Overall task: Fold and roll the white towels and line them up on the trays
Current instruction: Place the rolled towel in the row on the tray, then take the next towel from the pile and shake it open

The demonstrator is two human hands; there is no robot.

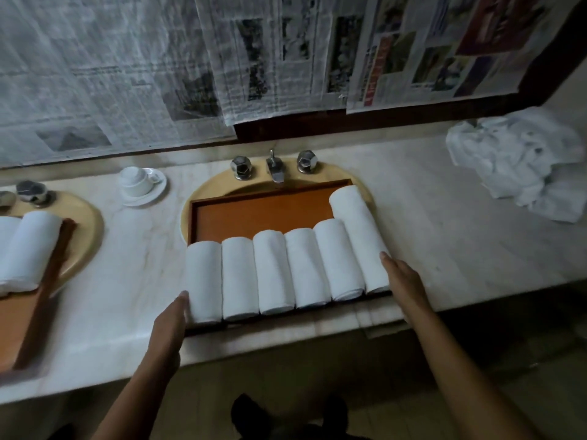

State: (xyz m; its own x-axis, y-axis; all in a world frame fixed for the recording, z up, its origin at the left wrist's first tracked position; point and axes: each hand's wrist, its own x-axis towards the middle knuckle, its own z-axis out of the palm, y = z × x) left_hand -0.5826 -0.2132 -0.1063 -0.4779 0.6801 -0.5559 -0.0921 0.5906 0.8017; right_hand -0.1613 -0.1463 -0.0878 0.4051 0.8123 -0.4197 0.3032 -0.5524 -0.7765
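Closest, at the front edge of the worktop (444,236): left hand (168,315) flat against the outer side of the first roll, right hand (401,281) flat against the last roll (355,230). Well apart, fingers straight, gripping nothing, only touching.

Between them, six rolled towels (273,274) side by side along the front edge of the brown tray (254,214). Rests across the yellow sink (203,198), near the worktop's front edge. Last roll longer, poking further back than the other five.

Risk if pushed too hard from both ends: squashed rolls, or one popped up out of the row. Risk from a hard shove on one side only: tray sliding on the sink rim, rolls tipping. Probably best nudged gently.

Further left, at the worktop's left edge, second tray (19,315) with more rolls. Behind that, cup (138,182) on a saucer. At the far right corner, heap of loose towels (514,166), not yet folded or rolled.
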